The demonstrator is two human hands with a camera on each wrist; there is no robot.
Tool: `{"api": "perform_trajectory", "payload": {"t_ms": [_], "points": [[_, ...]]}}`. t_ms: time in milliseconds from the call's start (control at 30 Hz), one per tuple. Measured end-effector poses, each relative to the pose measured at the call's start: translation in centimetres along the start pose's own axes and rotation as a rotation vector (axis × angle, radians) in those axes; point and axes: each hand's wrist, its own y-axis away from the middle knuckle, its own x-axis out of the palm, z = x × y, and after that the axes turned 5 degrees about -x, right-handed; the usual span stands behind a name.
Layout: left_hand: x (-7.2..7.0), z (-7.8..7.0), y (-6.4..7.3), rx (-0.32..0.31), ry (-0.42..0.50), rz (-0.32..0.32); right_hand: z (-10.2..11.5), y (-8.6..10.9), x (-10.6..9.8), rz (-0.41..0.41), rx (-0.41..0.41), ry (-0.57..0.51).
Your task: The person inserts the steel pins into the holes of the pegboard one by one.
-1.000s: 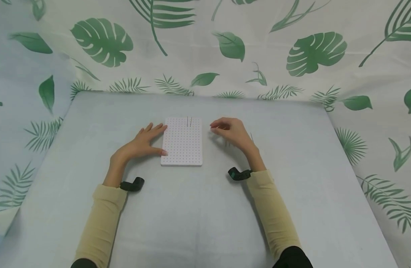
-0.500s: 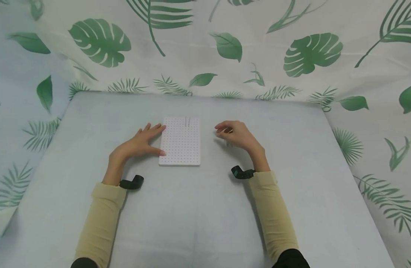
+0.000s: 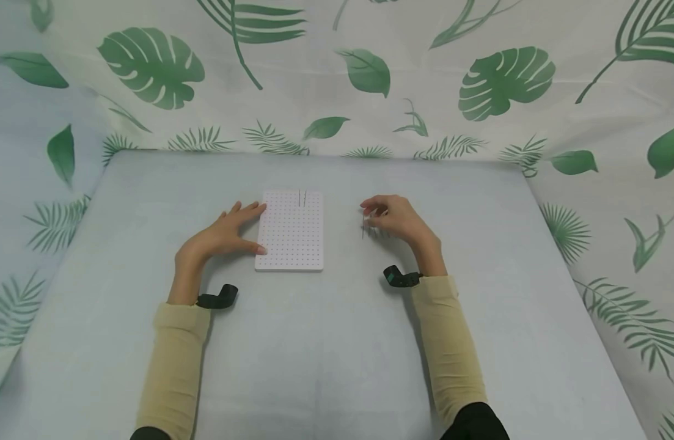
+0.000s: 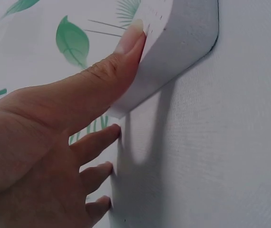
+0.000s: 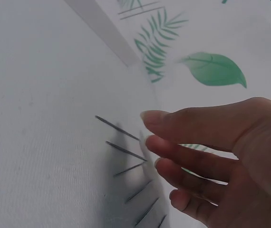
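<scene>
A white board [image 3: 290, 231] with rows of small holes lies on the table, two thin metal pins [image 3: 302, 198] upright near its far end. My left hand [image 3: 223, 235] spreads along its left edge. In the left wrist view the thumb [image 4: 111, 69] presses on the board's edge, and the other fingers are apart. To the right of the board, my right hand [image 3: 399, 217] hovers low over several loose thin metal pins [image 5: 126, 151]. Its thumb and index fingertip are separated by a gap, close to the end of one pin [image 5: 117, 128].
A pale cloth covers the table [image 3: 320, 342]. Behind the table hangs a white curtain [image 3: 293, 79] with green leaf prints. Each wrist wears a black camera, the left one [image 3: 218, 297] and the right one [image 3: 401, 277].
The right hand has moved away from the board, to the right, over the loose pins. The left hand keeps its place on the board's edge. The whole head view has shifted slightly.
</scene>
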Motion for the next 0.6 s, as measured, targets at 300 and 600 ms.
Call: {"api": "perform_trajectory", "payload": {"t_ms": [300, 600], "points": [[0.03, 0.22, -0.01, 0.005, -0.013, -0.009, -0.25, -0.03, -0.17, 0.032, 0.011, -0.006], [-0.01, 0.0, -0.01, 0.025, -0.001, -0.009, -0.64, -0.02, 0.0, 0.043, 0.035, 0.011]]}}
